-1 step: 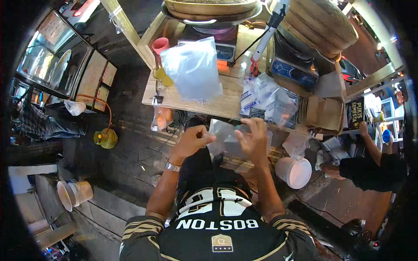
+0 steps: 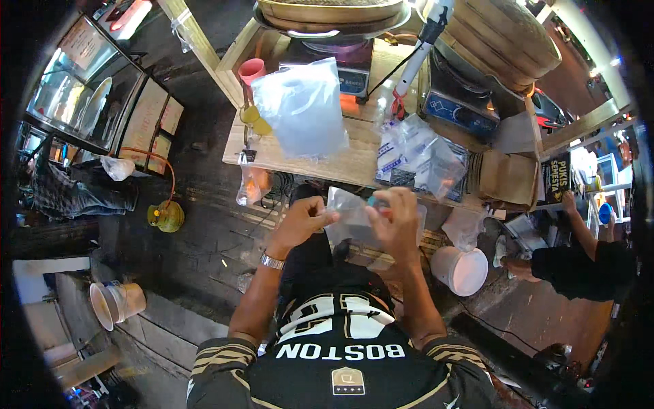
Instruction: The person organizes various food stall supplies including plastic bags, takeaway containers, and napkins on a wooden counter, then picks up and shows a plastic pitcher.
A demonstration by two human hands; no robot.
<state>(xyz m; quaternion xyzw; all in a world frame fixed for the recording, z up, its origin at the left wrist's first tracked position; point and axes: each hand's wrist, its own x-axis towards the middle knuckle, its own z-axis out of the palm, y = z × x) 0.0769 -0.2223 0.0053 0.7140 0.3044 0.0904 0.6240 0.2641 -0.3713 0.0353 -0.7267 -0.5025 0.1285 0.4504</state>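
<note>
A clear plastic bag (image 2: 349, 213) hangs between my two hands in front of the wooden stall counter (image 2: 286, 148). My left hand (image 2: 303, 223) pinches its left upper edge between thumb and fingers. On the other side, my right hand (image 2: 396, 223) is closed on the bag's right part with curled fingers. Small teal and red patches show by the right fingers, too small to name. On the counter beyond lies a stack of clear plastic bags (image 2: 300, 112). To its right are more crumpled clear packets (image 2: 415, 153) with blue print.
Round woven steamers (image 2: 501, 44) and a stove (image 2: 460, 109) stand at the back, beside a pink cup (image 2: 251, 70). A cardboard box (image 2: 507, 178) sits at the counter's right end. A white bucket (image 2: 463, 271) is on the ground; another person (image 2: 579, 269) stands at the right.
My right fingers have curled in a little more over the bag, and its top edge has shifted slightly. My left hand has hardly moved.
</note>
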